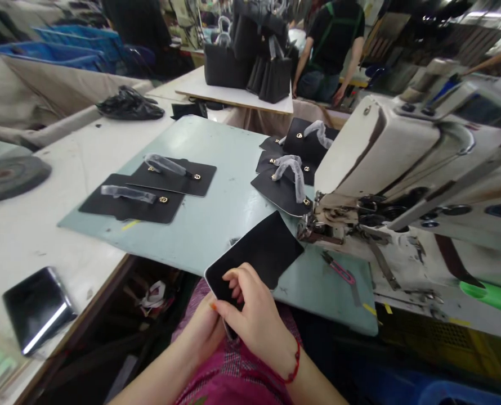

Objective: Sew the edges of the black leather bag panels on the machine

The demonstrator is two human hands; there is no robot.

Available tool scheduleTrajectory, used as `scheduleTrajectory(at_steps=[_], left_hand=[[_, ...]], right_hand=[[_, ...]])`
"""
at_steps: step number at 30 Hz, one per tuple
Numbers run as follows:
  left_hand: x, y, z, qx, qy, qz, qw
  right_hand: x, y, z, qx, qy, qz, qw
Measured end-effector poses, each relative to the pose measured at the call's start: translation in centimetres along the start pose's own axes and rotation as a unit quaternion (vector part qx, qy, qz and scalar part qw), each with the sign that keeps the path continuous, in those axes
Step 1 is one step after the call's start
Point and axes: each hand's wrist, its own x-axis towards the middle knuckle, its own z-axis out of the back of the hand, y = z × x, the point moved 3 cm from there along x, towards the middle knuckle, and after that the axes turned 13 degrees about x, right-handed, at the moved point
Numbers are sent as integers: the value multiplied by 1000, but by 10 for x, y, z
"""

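Observation:
Both my hands hold a black flat panel (259,250) at its near corner, at the front edge of the pale green sewing table (217,208). My right hand (256,315) lies on top with fingers curled onto the panel. Mostly hidden under it, my left hand (206,326) grips the panel's lower edge from below. The panel's far end points toward the needle area (313,225) of the white sewing machine (402,163).
Two black panels with wrapped handles (149,188) lie at the table's left; several more are stacked (293,169) beside the machine. A dark phone (37,306) rests on the white bench at left. Black bags (250,62) stand on a far table, where a person (332,39) works.

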Motion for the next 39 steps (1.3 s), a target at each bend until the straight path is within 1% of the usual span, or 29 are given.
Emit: scheduleTrajectory(at_steps=[2, 5, 9, 11, 13, 15, 17, 19, 20, 22, 24, 26, 28, 29, 31, 32, 33, 34, 35, 37, 38, 39], left_hand=[[-1, -4, 5, -15, -13, -13, 1000], [-1, -9, 12, -21, -13, -24, 999], [0, -9, 22, -43, -7, -2, 999], [2, -7, 26, -47, -4, -9, 999], [4, -5, 32, -17, -14, -34, 999], [7, -5, 37, 43, -34, -66, 996], [10, -9, 41, 121, -52, -100, 986], [10, -20, 41, 213, -42, -136, 967], [9, -28, 39, 262, -31, -159, 951], [5, -45, 34, 347, -13, -223, 911], [-3, -62, 29, 405, -2, -301, 863], [-12, -74, 23, 442, 13, -363, 820], [-20, -83, 18, 478, 40, -398, 782], [-23, -85, 16, 493, 56, -406, 767], [-26, -89, 12, 512, 84, -409, 751], [-27, -90, 11, 512, 94, -403, 753], [-27, -91, 10, 505, 101, -391, 763], [-27, -91, 9, 489, 102, -368, 784], [-26, -90, 10, 464, 100, -333, 815], [-24, -86, 11, 386, 91, -232, 888], [-23, -83, 12, 338, 87, -177, 920], [-22, -79, 11, 293, 83, -127, 944]], right_hand=[[1, 1, -6, -23, -6, 16, 1000], [5, 2, -10, -35, -12, 40, 999], [9, 3, -14, -56, -3, 72, 996], [10, 3, -20, -112, 2, 85, 990], [11, 3, -27, -205, -12, 89, 975], [13, 3, -33, -301, -42, 78, 949], [17, 4, -35, -360, -66, 63, 928], [21, 7, -31, -374, -57, 63, 924], [23, 9, -27, -365, -43, 69, 927], [27, 17, -14, -312, 1, 87, 946], [28, 28, 1, -210, 49, 106, 971], [26, 40, 16, -91, 91, 116, 985], [23, 47, 29, 6, 114, 112, 987], [20, 49, 35, 47, 114, 103, 987], [14, 45, 43, 128, 96, 71, 985], [11, 40, 45, 174, 83, 50, 980], [7, 34, 47, 229, 62, 28, 971], [2, 27, 48, 291, 31, 4, 956], [-3, 19, 49, 356, -10, -22, 934], [-12, 2, 49, 461, -105, -65, 879], [-17, -5, 48, 493, -145, -79, 854], [-20, -11, 47, 510, -171, -87, 839]])
